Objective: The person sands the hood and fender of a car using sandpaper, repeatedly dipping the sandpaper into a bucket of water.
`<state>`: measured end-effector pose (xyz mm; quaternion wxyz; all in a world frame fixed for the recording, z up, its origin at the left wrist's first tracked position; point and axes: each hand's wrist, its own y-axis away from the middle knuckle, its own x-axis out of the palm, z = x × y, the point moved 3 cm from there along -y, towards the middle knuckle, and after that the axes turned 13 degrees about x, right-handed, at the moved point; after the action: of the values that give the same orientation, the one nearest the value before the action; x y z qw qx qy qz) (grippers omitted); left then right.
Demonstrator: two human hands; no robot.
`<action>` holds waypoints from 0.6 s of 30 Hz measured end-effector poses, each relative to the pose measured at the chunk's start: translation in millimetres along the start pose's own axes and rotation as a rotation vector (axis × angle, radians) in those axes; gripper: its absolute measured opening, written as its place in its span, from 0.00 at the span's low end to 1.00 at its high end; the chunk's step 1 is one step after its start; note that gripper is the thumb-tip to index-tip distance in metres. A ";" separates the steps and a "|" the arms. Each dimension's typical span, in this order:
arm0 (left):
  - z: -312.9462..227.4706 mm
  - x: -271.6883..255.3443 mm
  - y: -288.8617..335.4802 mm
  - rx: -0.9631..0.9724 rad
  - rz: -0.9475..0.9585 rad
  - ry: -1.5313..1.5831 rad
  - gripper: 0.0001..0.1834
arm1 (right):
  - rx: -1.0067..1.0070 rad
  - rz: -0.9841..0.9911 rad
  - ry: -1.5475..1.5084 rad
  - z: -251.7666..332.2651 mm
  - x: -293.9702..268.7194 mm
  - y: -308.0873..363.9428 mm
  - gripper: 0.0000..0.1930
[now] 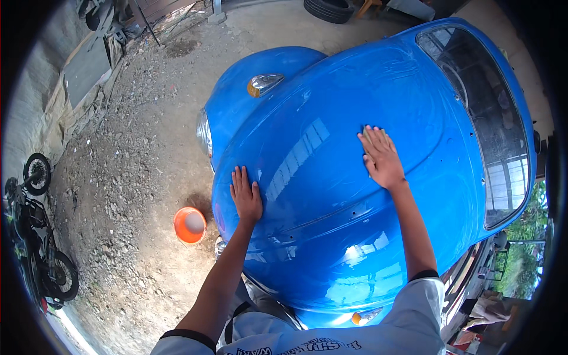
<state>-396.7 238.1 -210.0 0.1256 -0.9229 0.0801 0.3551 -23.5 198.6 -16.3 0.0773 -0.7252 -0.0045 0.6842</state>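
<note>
A glossy blue car hood curves out in front of me. My left hand lies flat on its front left part, fingers stretched out and nothing in them. Farther right and higher up the hood, my right hand presses a small tan-green pad against the paint. Only the pad's edge shows past the fingers, so I cannot tell whether it is sandpaper or a sponge. Faint whitish smears mark the paint to the right of this hand. The windshield stands beyond the hood on the right.
An orange bucket with cloudy liquid stands on the gravelly ground left of the car. A motorcycle is at the far left. A tire lies behind the car's far fender, which carries an orange-lensed turn signal.
</note>
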 end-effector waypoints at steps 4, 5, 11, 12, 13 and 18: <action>1.5 1.4 1.1 0.006 -0.006 0.004 0.33 | 0.581 -0.086 0.250 -0.7 27.1 -42.4 0.32; 1.8 2.0 1.3 -0.004 -0.007 0.006 0.33 | 0.390 -0.127 0.193 30.5 38.4 -42.4 0.33; 1.3 2.4 0.9 -0.010 0.009 0.008 0.33 | -0.218 0.049 -0.025 193.0 82.7 7.9 0.28; 0.5 1.8 0.9 0.011 -0.003 0.007 0.33 | -0.335 0.132 -0.109 188.2 75.8 13.2 0.27; 0.5 1.6 1.1 0.012 -0.006 0.003 0.33 | -0.460 0.206 -0.208 176.2 65.8 16.0 0.26; 3.5 3.1 1.5 0.001 -0.023 0.011 0.33 | 0.157 -0.064 -0.053 51.4 16.7 -6.8 0.29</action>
<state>-396.9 237.5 -214.8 0.1295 -0.9257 0.0702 0.3484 -72.8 212.7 -34.7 0.1554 -0.6980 0.0238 0.6986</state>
